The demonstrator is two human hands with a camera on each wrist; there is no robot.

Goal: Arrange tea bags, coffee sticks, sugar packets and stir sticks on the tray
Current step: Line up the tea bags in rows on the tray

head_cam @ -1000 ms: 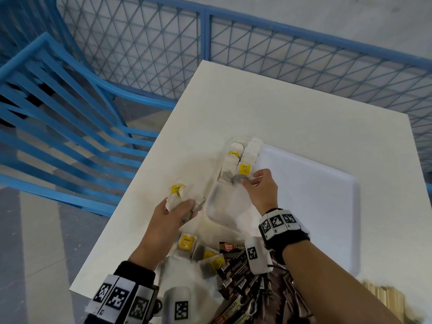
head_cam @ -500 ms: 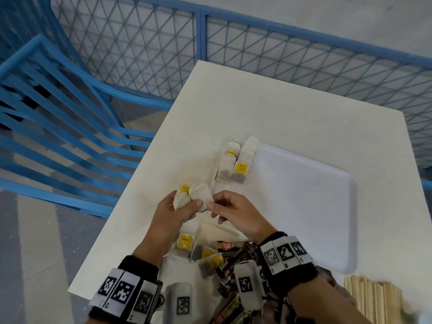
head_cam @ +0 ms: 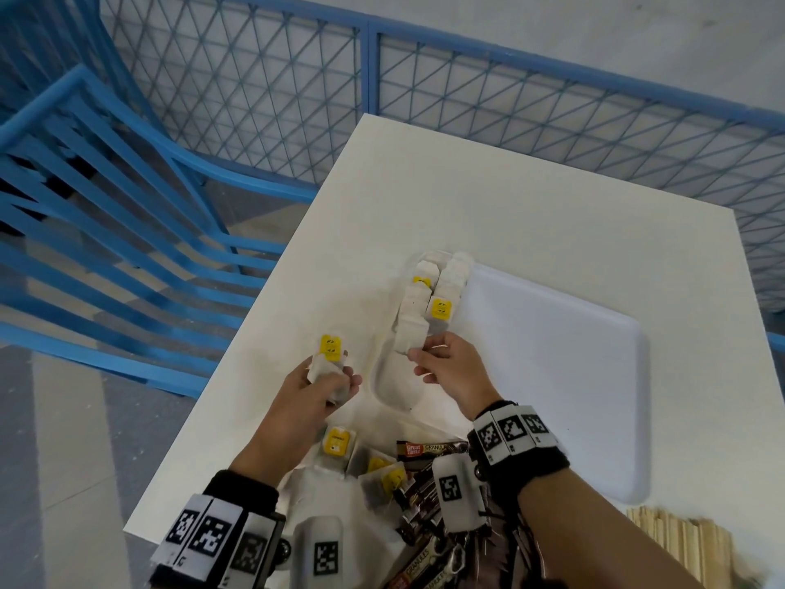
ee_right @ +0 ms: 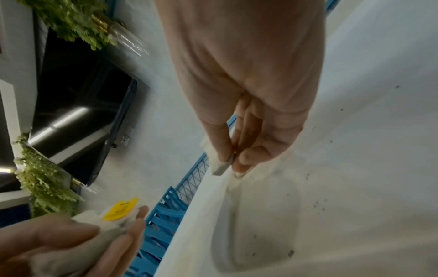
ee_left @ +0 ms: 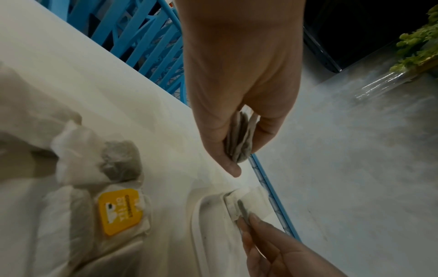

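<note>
A white tray point(head_cam: 552, 376) lies on the white table, with a row of tea bags point(head_cam: 441, 291) standing along its left rim. My right hand point(head_cam: 441, 363) pinches one tea bag point(head_cam: 410, 337) at the near end of that row; the pinch also shows in the right wrist view point(ee_right: 221, 165). My left hand point(head_cam: 314, 388) grips a small bundle of tea bags with yellow tags point(head_cam: 329, 354) over the table left of the tray. The left wrist view shows that bundle point(ee_left: 239, 138) between thumb and fingers. More tea bags point(head_cam: 340, 444) and dark coffee sticks point(head_cam: 424, 450) lie near the table's front edge.
Wooden stir sticks point(head_cam: 679, 542) lie at the front right of the table. A blue chair point(head_cam: 127, 231) stands to the left, and a blue mesh fence point(head_cam: 467, 87) runs behind the table. Black specks dot the tray's near left corner point(ee_right: 260, 243).
My right hand took a tea bag from the left hand's bundle and carried it up to the near end of the row on the tray. The left hand stayed left of the tray.
</note>
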